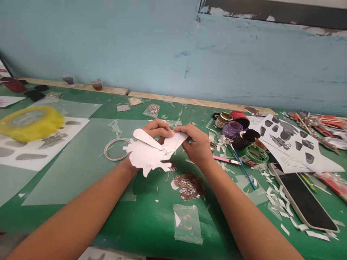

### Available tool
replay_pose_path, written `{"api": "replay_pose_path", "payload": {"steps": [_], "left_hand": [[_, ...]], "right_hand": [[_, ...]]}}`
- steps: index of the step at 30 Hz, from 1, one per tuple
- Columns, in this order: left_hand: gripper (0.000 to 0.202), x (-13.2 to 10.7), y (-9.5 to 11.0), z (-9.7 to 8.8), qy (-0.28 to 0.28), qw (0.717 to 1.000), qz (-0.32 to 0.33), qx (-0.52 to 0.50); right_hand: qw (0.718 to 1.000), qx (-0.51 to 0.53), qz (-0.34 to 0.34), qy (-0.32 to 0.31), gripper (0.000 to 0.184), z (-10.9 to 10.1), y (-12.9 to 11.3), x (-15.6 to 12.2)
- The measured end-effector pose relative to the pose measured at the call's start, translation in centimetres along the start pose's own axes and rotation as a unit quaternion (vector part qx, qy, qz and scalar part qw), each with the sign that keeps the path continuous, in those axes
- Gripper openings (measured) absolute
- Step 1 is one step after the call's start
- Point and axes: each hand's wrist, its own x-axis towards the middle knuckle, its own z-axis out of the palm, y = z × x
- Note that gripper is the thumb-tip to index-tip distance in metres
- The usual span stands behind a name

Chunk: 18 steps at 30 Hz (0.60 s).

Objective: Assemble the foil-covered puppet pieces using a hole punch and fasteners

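Note:
Both my hands hold a white paper cut-out (148,153) just above the green table (135,220). My left hand (158,129) pinches its upper edge, fingers curled closed on the paper. My right hand (196,144) grips the right part of the same cut-out with closed fingers. A narrow white flap sticks out to the upper left of the paper. Below the hands lies a crumpled shiny brown foil piece (189,186) and a small clear plastic bag (187,223).
A yellow tape roll (31,122) lies at the left on printed sheets. Paint jars (235,128), a blue brush (242,166), a pink tool (226,160), a phone (303,196) and a printed sheet (295,142) crowd the right. Paper scraps litter the surface. A wire ring (115,148) lies left of the cut-out.

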Motion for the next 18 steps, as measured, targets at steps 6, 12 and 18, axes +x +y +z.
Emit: {"api": "replay_pose_path", "payload": {"steps": [6,12,18], "left_hand": [[0.012,0.0,0.4,0.1,0.009,1.000,-0.004,0.000],[0.019,-0.4,-0.4,0.2,-0.006,0.999,0.043,-0.003],[0.015,-0.4,-1.1,0.1,-0.010,0.995,0.098,0.032]], "right_hand": [[1.000,0.002,-0.008,0.008,0.028,0.0,0.0,0.0],[0.999,-0.017,0.030,0.011,0.027,0.1,0.1,-0.1],[1.000,-0.001,0.009,0.018,0.023,0.0,0.0,-0.1]]}}
